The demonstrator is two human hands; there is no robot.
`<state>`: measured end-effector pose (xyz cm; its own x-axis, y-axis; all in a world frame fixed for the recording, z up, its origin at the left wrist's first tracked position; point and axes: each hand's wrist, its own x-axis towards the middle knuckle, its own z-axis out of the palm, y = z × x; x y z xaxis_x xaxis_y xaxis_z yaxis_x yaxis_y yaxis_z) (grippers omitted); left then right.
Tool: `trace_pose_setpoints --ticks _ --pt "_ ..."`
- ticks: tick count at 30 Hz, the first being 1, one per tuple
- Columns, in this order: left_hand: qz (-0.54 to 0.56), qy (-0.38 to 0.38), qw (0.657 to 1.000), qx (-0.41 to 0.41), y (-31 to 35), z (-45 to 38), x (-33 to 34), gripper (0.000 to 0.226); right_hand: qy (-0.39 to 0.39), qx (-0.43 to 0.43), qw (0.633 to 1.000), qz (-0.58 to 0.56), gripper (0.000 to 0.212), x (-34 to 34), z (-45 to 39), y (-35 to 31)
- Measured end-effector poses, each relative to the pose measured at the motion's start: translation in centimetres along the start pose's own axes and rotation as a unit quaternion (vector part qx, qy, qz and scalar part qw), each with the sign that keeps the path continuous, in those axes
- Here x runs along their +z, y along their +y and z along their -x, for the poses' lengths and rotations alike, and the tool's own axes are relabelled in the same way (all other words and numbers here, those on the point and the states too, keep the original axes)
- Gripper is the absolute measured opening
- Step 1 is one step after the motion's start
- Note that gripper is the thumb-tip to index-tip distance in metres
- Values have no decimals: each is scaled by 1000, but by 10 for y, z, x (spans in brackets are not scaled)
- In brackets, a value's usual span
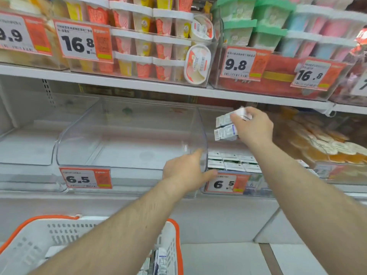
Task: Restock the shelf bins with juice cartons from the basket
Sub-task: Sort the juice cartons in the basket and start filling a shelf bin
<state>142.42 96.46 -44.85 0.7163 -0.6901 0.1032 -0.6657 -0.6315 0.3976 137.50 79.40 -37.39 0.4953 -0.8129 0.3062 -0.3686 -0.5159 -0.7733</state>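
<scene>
Right hand (255,127) is clamping a small stack of juice cartons (226,127), fingers wrapped over the top, thumb side toward 9 o'clock. Two cartons are clearly showing in the grip, a blurred third may be sitting on top, cannot tell for sure. The stack is hanging above the right bin (258,192), not touching the cartons already lying inside.

Left hand (185,171) is gripping the front right corner of the empty clear bin (127,135), fingers curled over its rim, thumb pointing toward 3 o'clock and lying against the front of the right bin.

Stocked cartons (232,162) are sitting in the right bin at 6 o'clock from the right hand: two rows showing, roughly three or four per row, the rest hidden behind the forearm.

Two price tags reading 6.5 are hanging on the bin fronts, one (85,177) on the empty bin at 9 o'clock from the left hand, one (226,183) on the right bin at 3 o'clock from it.

White basket (59,235) with orange rim is sitting at 7 o'clock from the left hand, under the left forearm; at least two more cartons (161,259) are showing at its right side, count unclear.

Upper shelf (119,81) at 12 o'clock is carrying tubs and four readable price tags: 9.9, 16.8, 9.8, 16.8.
</scene>
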Motion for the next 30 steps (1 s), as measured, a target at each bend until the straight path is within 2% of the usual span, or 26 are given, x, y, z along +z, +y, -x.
trace_pose_setpoints --ticks 3,7,9,11,13,14,16,19,25,30 --pt "1 15 1000 -5 -3 -4 3 75 -123 3 980 157 43 37 -20 2" --pt "38 -8 999 -19 -4 -7 -1 77 -267 12 922 279 35 74 -37 9" --pt "49 -19 998 -25 -4 -7 -3 79 -326 37 911 250 27 75 -42 8" --pt "54 -21 998 -28 -4 -8 -3 81 -376 116 907 149 22 68 -47 9" --pt "58 -21 998 -28 -4 -9 -3 80 -422 177 887 70 35 63 -51 11" --pt "60 -21 998 -27 -4 -9 -2 80 -434 185 879 66 41 63 -54 13" --pt "62 -22 997 -27 -4 -9 -3 80 -442 170 874 109 49 66 -55 13" --pt "60 -21 998 -26 -3 -9 -4 80 -410 137 888 159 54 70 -53 9" --pt "50 -21 998 -20 -2 -8 -4 81 -368 106 900 210 66 74 -45 5" --pt "42 -17 999 -9 -2 -8 -3 79 -364 93 900 222 68 69 -33 -6"
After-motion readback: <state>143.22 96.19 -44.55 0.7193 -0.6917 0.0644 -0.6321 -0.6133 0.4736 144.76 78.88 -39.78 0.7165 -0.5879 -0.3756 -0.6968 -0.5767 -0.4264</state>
